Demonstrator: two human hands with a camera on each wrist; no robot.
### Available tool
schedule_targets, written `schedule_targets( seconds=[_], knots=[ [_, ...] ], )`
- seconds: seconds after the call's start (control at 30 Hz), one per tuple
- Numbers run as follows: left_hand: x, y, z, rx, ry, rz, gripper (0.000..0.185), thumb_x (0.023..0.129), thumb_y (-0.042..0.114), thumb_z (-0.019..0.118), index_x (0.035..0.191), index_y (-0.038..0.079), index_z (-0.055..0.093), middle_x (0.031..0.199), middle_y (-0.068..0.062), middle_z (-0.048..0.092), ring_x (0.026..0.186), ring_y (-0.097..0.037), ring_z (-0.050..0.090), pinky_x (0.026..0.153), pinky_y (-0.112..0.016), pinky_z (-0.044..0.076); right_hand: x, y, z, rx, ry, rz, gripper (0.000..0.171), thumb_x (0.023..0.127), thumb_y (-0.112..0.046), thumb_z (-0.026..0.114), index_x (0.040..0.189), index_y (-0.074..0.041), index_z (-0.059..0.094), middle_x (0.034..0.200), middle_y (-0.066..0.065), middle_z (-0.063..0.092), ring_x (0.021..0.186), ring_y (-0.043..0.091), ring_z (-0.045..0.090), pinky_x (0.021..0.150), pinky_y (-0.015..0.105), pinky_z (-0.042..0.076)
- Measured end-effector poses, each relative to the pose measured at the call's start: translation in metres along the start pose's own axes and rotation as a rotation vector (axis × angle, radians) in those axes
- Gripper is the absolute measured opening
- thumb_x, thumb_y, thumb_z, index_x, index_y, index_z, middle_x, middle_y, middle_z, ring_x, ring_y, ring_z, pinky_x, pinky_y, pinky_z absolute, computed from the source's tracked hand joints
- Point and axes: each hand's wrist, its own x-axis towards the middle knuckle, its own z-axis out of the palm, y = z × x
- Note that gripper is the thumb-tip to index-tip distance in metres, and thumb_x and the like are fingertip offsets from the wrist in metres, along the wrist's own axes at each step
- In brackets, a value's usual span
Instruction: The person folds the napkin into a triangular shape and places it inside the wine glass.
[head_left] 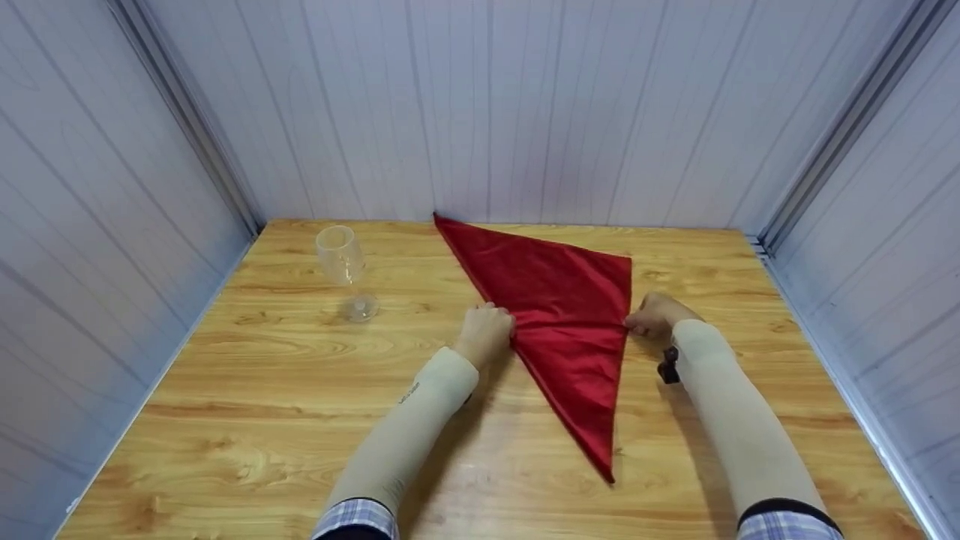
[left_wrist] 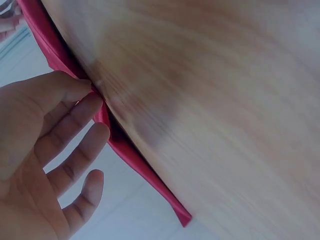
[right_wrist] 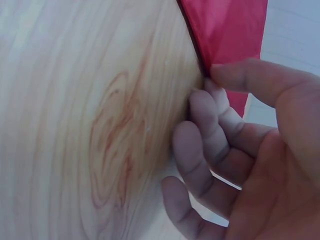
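A red napkin (head_left: 570, 300), folded into a long triangle, lies flat on the wooden table (head_left: 262, 405), one point toward the back wall and one toward me. My left hand (head_left: 504, 327) pinches its left slanted edge midway along; in the left wrist view the thumb and forefinger of this hand (left_wrist: 92, 95) close on the napkin (left_wrist: 125, 150). My right hand (head_left: 634, 322) pinches the straight right edge at about the same height. In the right wrist view that hand (right_wrist: 210, 82) has its thumb over the napkin (right_wrist: 225, 30) hem and its curled fingers against the table.
An empty clear wine glass (head_left: 343, 262) stands upright at the back left of the table, well left of the napkin. Pale panelled walls (head_left: 90, 225) close the table in on the left, back and right.
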Motion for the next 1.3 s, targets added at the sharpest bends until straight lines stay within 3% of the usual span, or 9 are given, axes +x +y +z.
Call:
schedule_targets(
  seconds=[0.17,0.47,0.87,1.03,1.17,1.3],
  knots=[
    [0.0,-0.006,-0.001,-0.011,-0.009,-0.049,0.015,0.091,0.01,0.065,0.082,0.015,0.076,0.083,-0.001,0.071,0.08,-0.022,0.066,0.065,-0.04,0.053,-0.006,-0.01,-0.001,-0.064,-0.076,0.0,0.028,0.094,-0.027,0.062,0.091,-0.001,0.072,0.084,0.004,0.069,0.078,0.017,0.061,0.068,0.031,0.049],
    [0.003,-0.01,0.0,0.003,-0.057,-0.064,0.015,0.092,0.011,0.064,0.084,0.016,0.075,0.085,-0.002,0.071,0.078,-0.024,0.068,0.066,-0.04,0.052,-0.007,-0.009,-0.001,-0.06,-0.125,-0.017,0.026,0.093,-0.028,0.063,0.093,-0.003,0.073,0.089,0.004,0.071,0.083,0.018,0.063,0.07,0.03,0.05],
    [0.006,-0.022,0.001,-0.038,-0.106,-0.101,0.022,0.09,0.012,0.068,0.069,0.019,0.068,0.082,-0.001,0.071,0.076,-0.023,0.068,0.066,-0.04,0.053,-0.012,-0.018,0.005,-0.024,-0.189,-0.014,0.024,0.089,-0.029,0.072,0.075,-0.01,0.07,0.076,0.0,0.068,0.07,0.014,0.06,0.061,0.027,0.046],
    [0.005,-0.025,0.002,-0.028,-0.073,-0.116,0.021,0.09,0.014,0.069,0.069,0.018,0.069,0.08,-0.001,0.071,0.075,-0.024,0.068,0.065,-0.04,0.053,-0.015,-0.019,0.006,0.013,-0.209,-0.018,0.023,0.088,-0.028,0.073,0.073,-0.013,0.066,0.073,-0.002,0.066,0.068,0.012,0.058,0.062,0.027,0.045],
    [0.002,-0.024,0.001,-0.029,-0.074,-0.117,0.013,0.088,0.018,0.073,0.075,0.017,0.072,0.083,-0.002,0.072,0.078,-0.025,0.068,0.067,-0.042,0.053,-0.015,-0.017,0.006,0.047,-0.233,-0.018,0.023,0.091,-0.03,0.071,0.075,-0.013,0.069,0.072,-0.003,0.064,0.067,0.01,0.055,0.061,0.025,0.043],
    [-0.004,-0.024,-0.003,-0.053,-0.077,-0.109,0.012,0.088,0.021,0.073,0.078,0.014,0.071,0.083,-0.004,0.071,0.079,-0.027,0.068,0.067,-0.044,0.053,-0.012,-0.011,0.003,0.093,-0.179,0.009,0.029,0.097,-0.033,0.061,0.085,-0.01,0.072,0.076,-0.002,0.063,0.068,0.011,0.054,0.06,0.026,0.044]
  ],
)
